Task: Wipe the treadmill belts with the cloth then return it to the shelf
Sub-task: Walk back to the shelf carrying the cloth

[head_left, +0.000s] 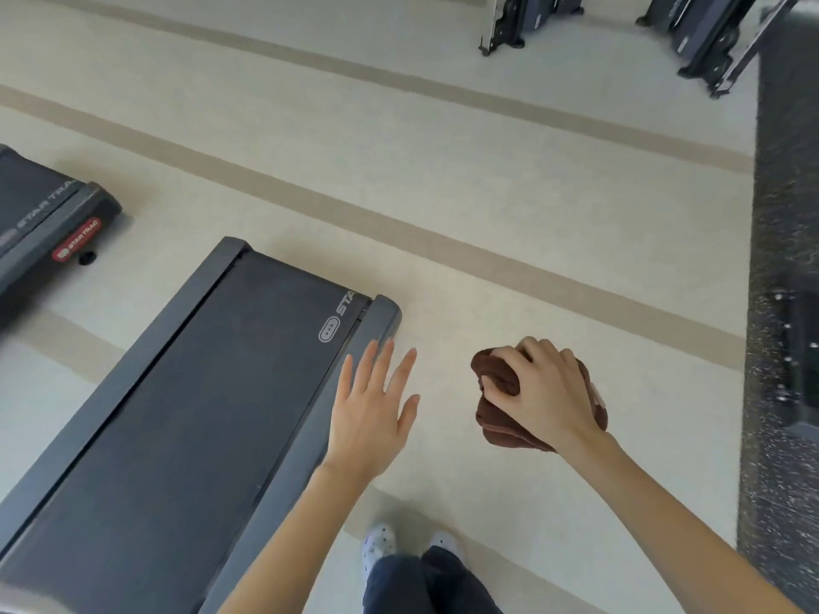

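1. Floor (487, 170): pale, crossed by tan stripes. We stood on it, just right of the nearest machine.

2. Near treadmill (133, 436): its dark belt (212, 392) ran from lower left to an end cap at centre, with a logo printed by that end.

3. Speckled mat (780, 259): a dark strip along the right edge.

4. Second treadmill (40, 206): at the left edge, only partly in view, well apart from us.

5. Further machines (700, 33): only their bases showed, top right.

6. Right hand (543, 392): fingers and thumb curled round the cloth, gripping it in a bunch.

7. Left hand (370, 423): fingers straight and spread, holding nothing, over the treadmill's right side rail (310, 436). We could not tell whether it touched.

8. Cloth (498, 416): brown, wadded, held over the floor beside the end cap, not on any belt.

9. Socks (376, 540): pale, spotted, at the bottom edge.

Handling note: we judged the step to be carrying the cloth across to the near belt. A wad meets little surface, so we would flatten it under the palm. We would then wipe in long, overlapping strokes along the belt from the end cap, reaching both edges by the rails. The free hand could brace on the rail.
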